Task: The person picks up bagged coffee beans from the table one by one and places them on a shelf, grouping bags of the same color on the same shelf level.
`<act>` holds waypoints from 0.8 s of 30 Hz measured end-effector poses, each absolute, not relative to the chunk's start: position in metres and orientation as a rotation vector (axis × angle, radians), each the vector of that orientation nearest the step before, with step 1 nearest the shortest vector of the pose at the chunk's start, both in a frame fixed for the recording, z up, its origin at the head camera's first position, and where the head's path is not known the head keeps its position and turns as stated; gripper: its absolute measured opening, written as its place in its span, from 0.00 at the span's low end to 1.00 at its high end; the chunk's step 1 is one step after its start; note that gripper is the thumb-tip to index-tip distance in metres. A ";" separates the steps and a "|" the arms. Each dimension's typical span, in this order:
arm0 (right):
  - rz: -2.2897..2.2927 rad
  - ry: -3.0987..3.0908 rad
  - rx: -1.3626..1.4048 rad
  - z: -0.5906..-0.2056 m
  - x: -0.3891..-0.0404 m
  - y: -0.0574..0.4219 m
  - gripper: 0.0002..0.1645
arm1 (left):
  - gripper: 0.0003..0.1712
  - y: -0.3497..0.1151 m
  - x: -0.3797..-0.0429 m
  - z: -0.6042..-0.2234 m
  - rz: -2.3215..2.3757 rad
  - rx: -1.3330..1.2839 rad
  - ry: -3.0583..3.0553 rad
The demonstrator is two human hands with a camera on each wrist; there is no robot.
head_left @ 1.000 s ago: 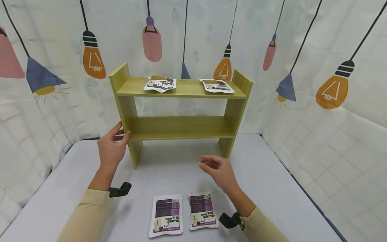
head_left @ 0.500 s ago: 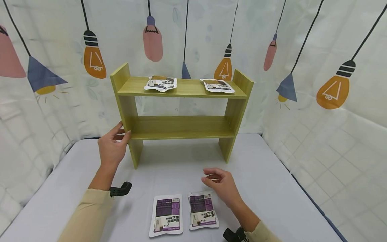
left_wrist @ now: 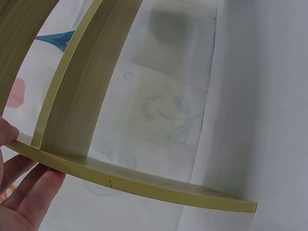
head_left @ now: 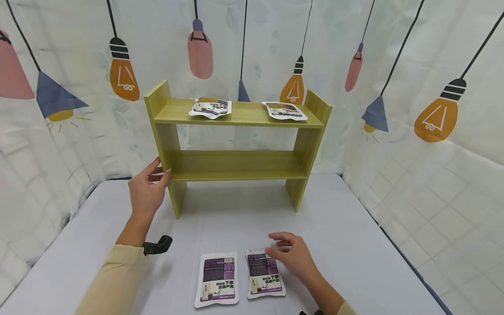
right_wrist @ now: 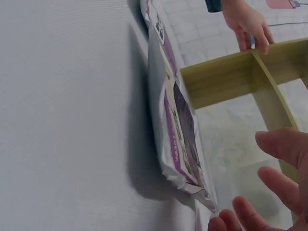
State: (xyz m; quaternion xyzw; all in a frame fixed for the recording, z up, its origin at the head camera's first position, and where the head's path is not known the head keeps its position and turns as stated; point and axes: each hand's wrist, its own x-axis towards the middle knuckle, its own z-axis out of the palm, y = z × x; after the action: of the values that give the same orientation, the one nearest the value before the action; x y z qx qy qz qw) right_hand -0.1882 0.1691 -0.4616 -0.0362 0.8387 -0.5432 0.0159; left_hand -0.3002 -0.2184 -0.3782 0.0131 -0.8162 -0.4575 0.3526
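Note:
A yellow-green wooden shelf (head_left: pixel 236 165) with two boards stands on the table. My left hand (head_left: pixel 146 192) pinches its left side panel, thumb on the front edge and fingers behind, as the left wrist view shows at the panel (left_wrist: pixel 144 185). Two white-and-purple pouches lie flat in front: a left pouch (head_left: pixel 217 280) and a right pouch (head_left: pixel 264 275). My right hand (head_left: pixel 296 258) is at the upper right corner of the right pouch, thumb overlapping it in the head view. In the right wrist view its fingers are spread and loosely bent beside the pouch (right_wrist: pixel 179 134), holding nothing.
On the top board lie two more pouches, a left one (head_left: pixel 210 107) and a right one (head_left: pixel 284 111). A white cloth covers the table (head_left: pixel 354 262). Patterned curtains (head_left: pixel 256 43) close off the back and both sides.
My right hand has come down and toward me, from near the shelf's right foot to the right pouch. The left hand keeps its hold on the shelf.

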 end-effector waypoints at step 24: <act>-1.325 2.716 -0.159 -0.460 -0.169 0.168 0.32 | 0.29 -0.219 -0.302 -0.378 -1.184 0.039 -2.103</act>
State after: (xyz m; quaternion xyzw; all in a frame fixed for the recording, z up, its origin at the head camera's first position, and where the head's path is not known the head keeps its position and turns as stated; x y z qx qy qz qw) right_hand -0.1686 0.1677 -0.4599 -0.0526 0.8960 -0.4371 0.0578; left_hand -0.3016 -0.2195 -0.3781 0.0150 -0.8143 -0.4584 0.3558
